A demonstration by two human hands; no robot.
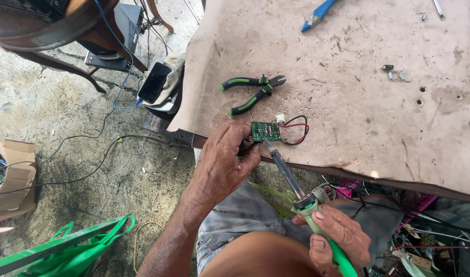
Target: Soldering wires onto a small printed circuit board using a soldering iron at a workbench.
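A small green circuit board (266, 131) lies flat near the front edge of the tabletop (358, 107), which is covered with a worn, stained brown sheet. The left hand (224, 161) reaches up from below the edge, its grip pinched on the board's left side, fingertips (245, 134) curled over the near corner so the board sits just beyond and to the right of the knuckles. Red and black wires (298, 129) loop off the board's right side, ending at a small white connector (280, 118).

The right hand (337, 238) is low in the view, over the lap, its grip clenched around the green handle of a soldering iron (296, 187). The iron's dark metal shaft slants up and to the left, and its tip touches the lower edge of the board, just right of the left fingertips.

Beyond the board, a pair of black-and-green side cutters (250, 92) rests on the tabletop with handles spread. A blue-handled tool (317, 14) lies at the far edge, and a few small metal components (395, 74) sit well to the right. On the concrete floor to the left are a phone (154, 82), trailing cables and a green bag (65, 251).
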